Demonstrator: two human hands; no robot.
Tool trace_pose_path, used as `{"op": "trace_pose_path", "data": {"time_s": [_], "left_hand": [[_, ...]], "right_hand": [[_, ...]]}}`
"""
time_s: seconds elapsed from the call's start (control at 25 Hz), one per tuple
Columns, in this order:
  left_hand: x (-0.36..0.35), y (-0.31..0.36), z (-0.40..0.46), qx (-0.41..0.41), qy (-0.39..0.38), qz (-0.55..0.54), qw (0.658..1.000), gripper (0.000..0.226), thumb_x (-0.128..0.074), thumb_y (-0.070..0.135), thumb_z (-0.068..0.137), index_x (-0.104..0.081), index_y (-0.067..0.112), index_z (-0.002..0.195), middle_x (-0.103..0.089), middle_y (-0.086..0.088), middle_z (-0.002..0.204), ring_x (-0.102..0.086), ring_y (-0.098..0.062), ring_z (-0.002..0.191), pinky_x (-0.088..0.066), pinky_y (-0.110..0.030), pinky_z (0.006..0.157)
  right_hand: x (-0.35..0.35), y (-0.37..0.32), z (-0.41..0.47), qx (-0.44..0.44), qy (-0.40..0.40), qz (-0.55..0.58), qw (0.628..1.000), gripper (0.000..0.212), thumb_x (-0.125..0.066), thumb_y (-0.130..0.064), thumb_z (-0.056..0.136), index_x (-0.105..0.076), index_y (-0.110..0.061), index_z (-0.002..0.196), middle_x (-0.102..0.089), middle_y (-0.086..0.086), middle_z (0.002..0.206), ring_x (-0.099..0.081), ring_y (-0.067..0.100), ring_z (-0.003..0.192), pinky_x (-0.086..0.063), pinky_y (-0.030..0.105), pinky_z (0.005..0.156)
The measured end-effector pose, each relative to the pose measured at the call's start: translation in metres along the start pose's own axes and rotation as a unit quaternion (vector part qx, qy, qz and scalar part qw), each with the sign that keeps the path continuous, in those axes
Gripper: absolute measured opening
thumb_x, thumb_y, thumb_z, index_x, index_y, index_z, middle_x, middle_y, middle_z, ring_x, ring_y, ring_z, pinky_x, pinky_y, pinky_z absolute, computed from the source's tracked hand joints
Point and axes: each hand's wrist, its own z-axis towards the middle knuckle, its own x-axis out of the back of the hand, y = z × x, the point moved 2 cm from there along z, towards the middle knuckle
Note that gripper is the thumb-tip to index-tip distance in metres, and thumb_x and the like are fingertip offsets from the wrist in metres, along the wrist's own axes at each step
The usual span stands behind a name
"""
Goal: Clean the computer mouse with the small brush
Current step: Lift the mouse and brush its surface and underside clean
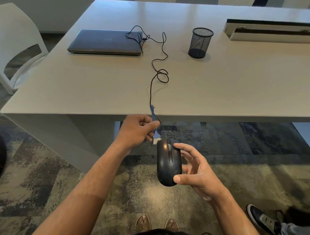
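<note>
Just below the table [221, 103] edge, our right hand [194, 171] pinches the mouse [168, 163] lengthwise while our left hand [137, 130] grips the brush [155, 130], bristles touching the mouse's far left corner.
</note>
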Motion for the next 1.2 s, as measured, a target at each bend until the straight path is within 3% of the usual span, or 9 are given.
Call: {"op": "trace_pose_path", "data": {"time_s": [0.08, 0.28, 0.72, 0.96, 1.2], "left_hand": [[0.008, 0.000, -0.002, 0.014, -0.022, 0.021, 0.999, 0.018, -0.075, 0.021, 0.089, -0.070, 0.010, 0.076, -0.067, 0.001, 0.057, -0.062, -0.009, 0.048, -0.052, -0.018, 0.052], [0.006, 0.007, -0.001, -0.002, 0.035, -0.039, 0.999, 0.015, -0.073, 0.017, 0.091, -0.070, 0.008, 0.079, -0.066, 0.000, 0.056, -0.060, -0.008, 0.047, -0.051, -0.016, 0.050], [0.006, 0.002, -0.004, 0.029, -0.057, 0.013, 0.998, 0.020, -0.075, 0.021, 0.089, -0.068, 0.010, 0.074, -0.066, 0.000, 0.057, -0.061, -0.011, 0.049, -0.053, -0.018, 0.053], [0.005, 0.000, -0.001, 0.023, 0.041, -0.064, 0.997, 0.025, -0.074, 0.018, 0.090, -0.069, -0.007, 0.091, -0.067, -0.004, 0.060, -0.062, -0.012, 0.052, -0.053, -0.018, 0.052], [-0.014, -0.001, -0.005, 0.008, 0.012, -0.050, 0.999, 0.023, -0.073, 0.019, 0.091, -0.070, -0.004, 0.088, -0.067, -0.003, 0.060, -0.061, -0.011, 0.050, -0.054, -0.018, 0.052]], "right_hand": [[0.001, 0.000, -0.001, 0.000, 0.004, 0.001, 1.000, 0.080, -0.084, 0.009, 0.064, -0.057, -0.015, 0.136, -0.053, 0.016, 0.143, -0.071, 0.038, 0.101, -0.059, 0.047, 0.081], [-0.003, 0.000, -0.003, -0.011, -0.012, -0.001, 1.000, 0.080, -0.083, 0.011, 0.064, -0.056, -0.015, 0.135, -0.055, 0.015, 0.139, -0.071, 0.038, 0.099, -0.060, 0.044, 0.078], [-0.002, -0.001, -0.009, 0.000, 0.000, 0.003, 1.000, 0.078, -0.082, 0.011, 0.063, -0.060, -0.018, 0.132, -0.053, 0.018, 0.141, -0.071, 0.037, 0.101, -0.059, 0.044, 0.081], [-0.002, 0.000, -0.009, -0.005, -0.022, 0.001, 1.000, 0.079, -0.081, 0.014, 0.065, -0.057, -0.016, 0.134, -0.054, 0.016, 0.140, -0.070, 0.038, 0.102, -0.059, 0.045, 0.080], [-0.001, -0.001, -0.007, 0.003, -0.016, 0.007, 1.000, 0.078, -0.081, 0.014, 0.065, -0.058, -0.015, 0.134, -0.055, 0.014, 0.139, -0.072, 0.036, 0.100, -0.060, 0.044, 0.080]]}}
